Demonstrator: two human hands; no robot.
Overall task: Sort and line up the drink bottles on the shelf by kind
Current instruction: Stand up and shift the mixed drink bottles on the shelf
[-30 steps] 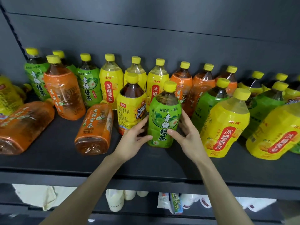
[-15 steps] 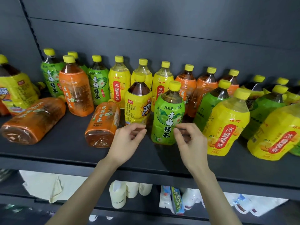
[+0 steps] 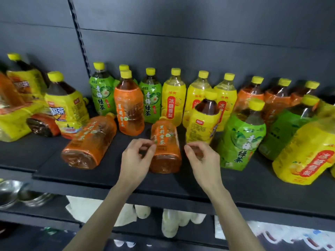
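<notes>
Lying orange bottle (image 3: 165,151) between both hands' fingers (image 3: 149,147)

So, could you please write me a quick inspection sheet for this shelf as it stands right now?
Surface: dark shelf, front strip bare.
Job's things: back row upright, green bottles, then yellow bottles, then orange bottles. Two orange bottles lie on their sides: one between the hands, one further left. A dark-tea yellow bottle and a green bottle stand in front of the row.
Clutter: mixed bottles heaped at far left.
Grips: left hand and right hand both empty, fingers curled, either side of the lying bottle.
Cables: nothing seen.
Surroundings: dark back panel; white containers on the shelf below.
</notes>
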